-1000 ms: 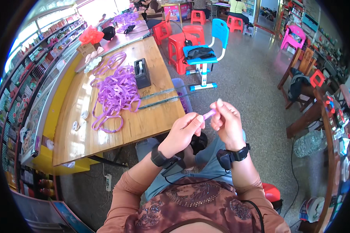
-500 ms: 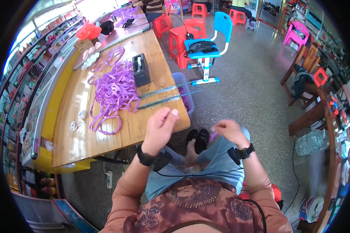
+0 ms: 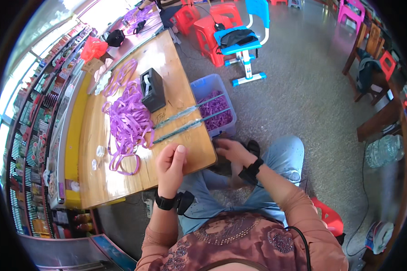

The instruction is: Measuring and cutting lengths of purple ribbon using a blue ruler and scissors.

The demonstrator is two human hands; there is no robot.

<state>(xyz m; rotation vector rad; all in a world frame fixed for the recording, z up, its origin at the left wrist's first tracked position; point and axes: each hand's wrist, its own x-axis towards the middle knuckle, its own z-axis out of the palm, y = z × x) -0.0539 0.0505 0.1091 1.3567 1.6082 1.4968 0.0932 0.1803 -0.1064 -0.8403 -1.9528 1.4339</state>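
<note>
My left hand [image 3: 171, 165] is raised over the near edge of the wooden table [image 3: 122, 180], fingers curled into a fist with the thumb up; nothing shows in it. My right hand [image 3: 228, 148] reaches down beside the table to the near rim of a clear blue plastic box [image 3: 202, 86] on the floor, fingers stretched out flat. The box holds several small purple pieces [image 3: 217, 113]. A heap of purple ribbon loops [image 3: 129, 122] lies on the table left of my left hand.
A black tape dispenser [image 3: 153, 89] stands behind the ribbons. Two long clear strips [image 3: 185, 115] bridge the table edge and the box. A blue chair [image 3: 242, 40] and red stools [image 3: 208, 22] stand beyond. Shelves of goods [image 3: 36, 135] run along the left.
My hands, held together in front of me with a small purple piece, have parted. My right hand dropped to the box beside the table; my left hand moved toward the table edge.
</note>
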